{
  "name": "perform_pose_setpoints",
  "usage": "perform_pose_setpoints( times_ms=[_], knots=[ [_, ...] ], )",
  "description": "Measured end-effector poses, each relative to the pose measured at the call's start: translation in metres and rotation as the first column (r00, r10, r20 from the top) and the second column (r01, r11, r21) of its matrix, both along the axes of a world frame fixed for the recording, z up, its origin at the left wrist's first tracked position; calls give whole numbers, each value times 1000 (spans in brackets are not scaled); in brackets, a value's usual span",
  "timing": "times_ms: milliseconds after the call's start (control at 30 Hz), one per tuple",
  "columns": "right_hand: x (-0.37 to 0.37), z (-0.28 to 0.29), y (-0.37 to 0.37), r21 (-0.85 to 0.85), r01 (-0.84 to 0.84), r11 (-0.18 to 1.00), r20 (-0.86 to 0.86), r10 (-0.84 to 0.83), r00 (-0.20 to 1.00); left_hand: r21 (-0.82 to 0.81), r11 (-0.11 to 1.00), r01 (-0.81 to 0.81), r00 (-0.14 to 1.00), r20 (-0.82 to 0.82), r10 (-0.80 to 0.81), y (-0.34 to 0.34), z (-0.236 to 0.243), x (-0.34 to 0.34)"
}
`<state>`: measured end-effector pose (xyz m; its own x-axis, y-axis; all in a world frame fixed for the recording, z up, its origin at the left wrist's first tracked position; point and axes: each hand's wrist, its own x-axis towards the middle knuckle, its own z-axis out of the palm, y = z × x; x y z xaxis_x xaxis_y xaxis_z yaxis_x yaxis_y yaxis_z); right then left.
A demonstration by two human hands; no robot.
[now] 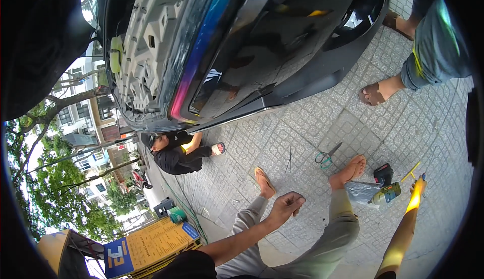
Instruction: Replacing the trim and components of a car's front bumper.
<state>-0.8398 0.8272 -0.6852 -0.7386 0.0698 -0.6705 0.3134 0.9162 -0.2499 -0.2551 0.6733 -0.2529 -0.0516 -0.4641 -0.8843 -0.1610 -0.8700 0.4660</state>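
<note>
My left hand hovers over the paving between my legs, its fingers curled in, with nothing showing in them. Out to the right, my right hand is low over the ground, its fingers closed at the stem of a yellow T-shaped tool; the fingertips are small and partly hidden. Beside that hand lies a yellow and black cordless drill with its black battery base. A clear plastic bag lies against the drill. Green-handled scissors rest, blades apart, beyond my right foot.
A dark car front with its bumper and open engine bay fills the upper part. Thin dark rods lie on the paving. One person squats at the car's left; another's sandalled foot stands right. A yellow sign stands lower left.
</note>
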Motion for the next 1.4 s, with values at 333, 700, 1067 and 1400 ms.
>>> perform_pose_setpoints(
  times_ms=[333,700,1067,1400],
  knots=[
    [386,580,-29,-579,-240,779,294,474,830,17,911,-413,820,-428,380,-5,152,131],
    [722,827,18,-728,-569,383,14,838,546,-136,700,-701,615,-613,496,7,332,367],
    [779,884,-26,-663,-703,257,-170,863,476,18,693,-721,466,-727,504,-16,349,443],
    [743,854,-125,-684,-519,512,132,787,603,-62,887,-458,686,-659,308,-149,317,388]
  ],
)
